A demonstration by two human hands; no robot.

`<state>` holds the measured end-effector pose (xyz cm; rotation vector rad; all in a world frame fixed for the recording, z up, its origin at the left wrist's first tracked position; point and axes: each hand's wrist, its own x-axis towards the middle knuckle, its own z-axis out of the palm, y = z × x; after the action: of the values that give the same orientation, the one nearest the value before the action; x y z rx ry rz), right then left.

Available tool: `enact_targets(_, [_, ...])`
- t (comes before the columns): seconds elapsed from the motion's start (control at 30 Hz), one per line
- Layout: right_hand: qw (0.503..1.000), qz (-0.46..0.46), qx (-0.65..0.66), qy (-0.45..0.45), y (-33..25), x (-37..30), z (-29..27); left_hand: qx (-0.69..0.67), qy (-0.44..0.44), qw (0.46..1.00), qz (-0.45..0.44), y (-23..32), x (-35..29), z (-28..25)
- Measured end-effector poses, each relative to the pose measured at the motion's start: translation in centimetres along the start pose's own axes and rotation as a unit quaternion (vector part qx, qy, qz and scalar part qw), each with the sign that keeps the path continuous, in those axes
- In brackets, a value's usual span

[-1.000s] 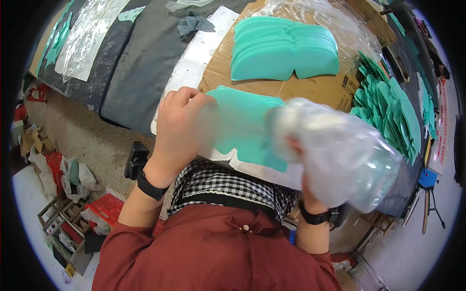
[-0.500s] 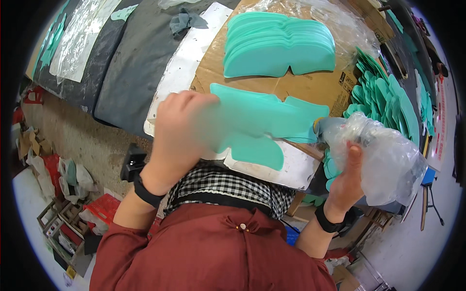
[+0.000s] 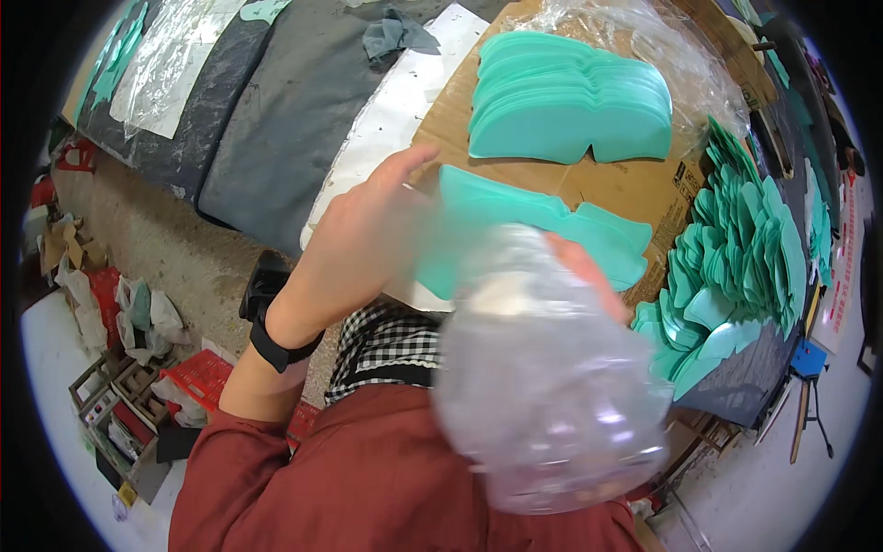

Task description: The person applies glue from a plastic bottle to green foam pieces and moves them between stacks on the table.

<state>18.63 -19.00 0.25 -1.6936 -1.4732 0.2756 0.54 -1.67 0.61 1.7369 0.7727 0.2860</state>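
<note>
My left hand is at the left end of a notched teal sheet piece that lies on the brown cardboard. One finger stretches outward; the others are smeared by motion, and whether they grip the sheet cannot be told. Fingers of my right hand show behind a bulky thing wrapped in clear plastic, which the hand is closed on. This bundle hides most of that hand and the near part of the sheet. Farther back, a neat stack of similar teal pieces rests on the cardboard.
A loose heap of teal pieces lies to the right. Crumpled clear plastic film is behind the stack. At the far left of the table is a dark grey surface with a grey cloth. Red crates stand on the floor.
My right hand has swung left with the plastic-wrapped bundle, from beside the sheet to in front of it. The left hand has shifted slightly right in view, with one finger now extended.
</note>
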Motion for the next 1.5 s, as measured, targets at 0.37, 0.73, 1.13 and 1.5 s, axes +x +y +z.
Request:
enact_targets(0.37, [0.994, -0.028, 0.102, 0.029, -2.3, 1.1, 0.7, -0.027, 0.221, 0.975, 0.002, -0.2, -1.4, -3.0])
enact_targets(0.73, [0.991, 0.094, 0.06, 0.067, -0.5, 0.7, -2.7, 0.164, 0.13, 0.975, 0.067, 1.1, -1.0, 0.1])
enact_targets(1.13, [0.935, 0.174, -0.231, 0.206, 3.1, -6.9, -7.9, 0.326, 0.046, 0.923, 0.199, 3.8, 2.6, 8.7])
enact_targets(1.5, [0.869, 0.269, 0.042, 0.413, 2.8, -12.5, -9.8, 0.333, -0.016, 0.924, 0.188, 6.3, 5.5, 10.8])
